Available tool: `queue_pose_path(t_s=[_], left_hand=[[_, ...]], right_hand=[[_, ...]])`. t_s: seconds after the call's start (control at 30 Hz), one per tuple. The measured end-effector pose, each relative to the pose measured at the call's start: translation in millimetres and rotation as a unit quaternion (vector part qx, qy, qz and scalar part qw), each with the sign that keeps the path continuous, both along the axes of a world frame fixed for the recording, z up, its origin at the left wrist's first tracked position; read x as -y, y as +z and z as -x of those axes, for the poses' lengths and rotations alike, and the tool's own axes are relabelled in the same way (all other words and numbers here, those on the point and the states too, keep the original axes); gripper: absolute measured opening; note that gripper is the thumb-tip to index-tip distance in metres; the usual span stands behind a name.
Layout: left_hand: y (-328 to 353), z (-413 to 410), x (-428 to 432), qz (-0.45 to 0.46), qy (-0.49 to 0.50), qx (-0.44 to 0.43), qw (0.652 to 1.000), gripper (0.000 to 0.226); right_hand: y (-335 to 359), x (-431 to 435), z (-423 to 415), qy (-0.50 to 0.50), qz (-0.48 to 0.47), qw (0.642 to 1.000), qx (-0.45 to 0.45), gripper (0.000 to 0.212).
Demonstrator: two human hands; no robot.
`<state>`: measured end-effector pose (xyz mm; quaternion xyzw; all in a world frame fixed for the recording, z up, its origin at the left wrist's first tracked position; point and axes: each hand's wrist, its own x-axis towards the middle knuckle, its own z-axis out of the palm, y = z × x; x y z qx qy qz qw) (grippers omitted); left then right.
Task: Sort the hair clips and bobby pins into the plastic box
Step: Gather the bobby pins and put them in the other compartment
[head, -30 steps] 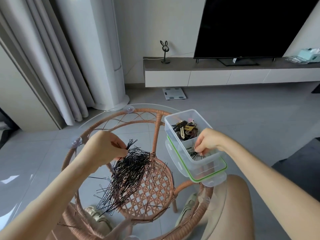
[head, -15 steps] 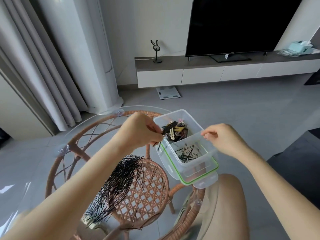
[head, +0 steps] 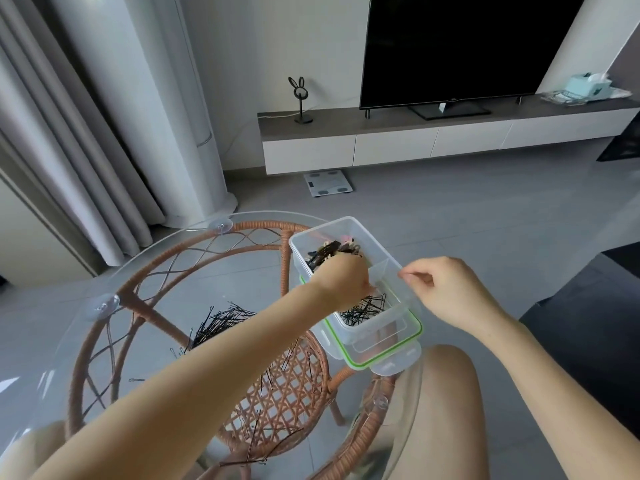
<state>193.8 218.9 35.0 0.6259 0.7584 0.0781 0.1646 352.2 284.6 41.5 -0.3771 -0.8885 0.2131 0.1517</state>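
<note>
Reaching over the round glass-topped rattan table, left hand lowered into the clear plastic box, its fingers curled down inside and hidden; impossible to tell whether that grip pinches anything. Right hand poised at the box's right wall, thumb and forefinger pressed together at the rim by the divider; unclear whether pinching the plastic itself or merely touching it. One box, two compartments: far one filled with a jumble of hair clips, dark ones plus a pink and a pale one, too tangled to count; near one holding a loose heap of black bobby pins, directly below and just right of the left hand. Box seated on its green-edged lid at the table's right edge. Second, larger heap of bobby pins on the table beside the left forearm, partly covered by it, with a few strays scattered toward the near edge; far too many to count.
</note>
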Motion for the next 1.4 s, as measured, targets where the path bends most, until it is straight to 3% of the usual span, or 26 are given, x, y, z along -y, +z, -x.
queue_pose_path(t_s=[0.07,0.17,0.27,0.4,0.5,0.6,0.67,0.8,1.07,1.17,1.3,1.4], left_hand=[[8.1,3.6,5.2,0.007,-0.009,0.003,1.0,0.044],[28.6,14.5,25.1,-0.048,0.006,0.056,0.997,0.037],[38.6,38.9,64.6,-0.1,0.052,0.084,0.99,0.028],[21.5,70.4,131.3,-0.015,0.124,0.004,0.992,0.042],[-2.8,78.3,186.0,0.101,0.206,-0.057,0.972,0.072],[-29.6,70.9,232.5,0.175,0.233,-0.045,0.956,0.107],[-41.8,63.1,251.9,0.188,0.246,-0.013,0.951,0.107],[-54.7,58.6,252.0,0.13,0.266,0.008,0.955,0.076],[-57.3,70.8,217.0,0.007,0.286,0.036,0.958,0.056],[-46.4,75.7,222.5,-0.015,0.298,0.001,0.954,0.071],[-53.0,68.6,235.8,0.103,0.249,-0.063,0.961,0.116],[-64.4,62.5,235.4,0.144,0.238,-0.074,0.958,0.124]], right_hand=[[2.7,6.5,1.0,0.0,-0.027,1.0,-0.008,0.018],[12.9,27.8,1.7,-0.004,-0.066,0.996,-0.062,0.014],[17.6,64.6,3.8,0.071,-0.016,0.994,-0.087,0.017],[-13.9,112.4,15.5,0.188,0.096,0.976,0.055,0.062],[-43.4,135.3,25.7,0.184,0.071,0.965,0.174,0.096],[-59.2,154.7,35.1,0.186,0.034,0.955,0.229,0.115],[-66.1,168.7,46.8,0.2,0.012,0.954,0.225,0.117],[-80.1,177.5,76.0,0.201,-0.024,0.965,0.166,0.108],[-88.3,167.6,116.5,0.145,0.026,0.989,-0.014,0.062],[-83.7,157.2,112.1,0.14,0.001,0.99,-0.025,0.076],[-69.4,131.6,114.9,0.227,0.023,0.969,0.097,0.106],[-63.6,113.5,134.9,0.29,0.051,0.941,0.165,0.114]])
